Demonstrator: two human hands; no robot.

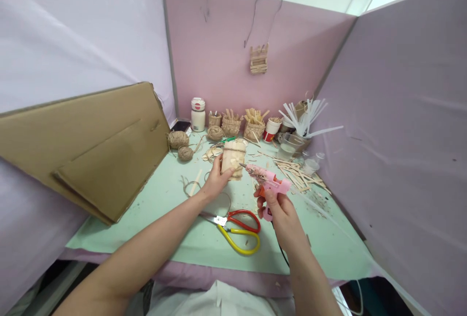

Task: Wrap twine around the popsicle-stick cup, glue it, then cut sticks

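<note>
Partly hiding the stick holder (233,158), the left hand (216,181) is wrapping its fingers around it; the right hand (280,211) is gripping the glue gun (269,183).

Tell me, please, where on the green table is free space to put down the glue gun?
Free: the near left table, between the cardboard and the scissors; also the near right, beyond the right hand. Crowded: the back row of baskets and the loose sticks on the right.

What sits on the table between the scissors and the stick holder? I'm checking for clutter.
In the head view, only loose twine and bare green table lie between the scissors and stick holder.
</note>
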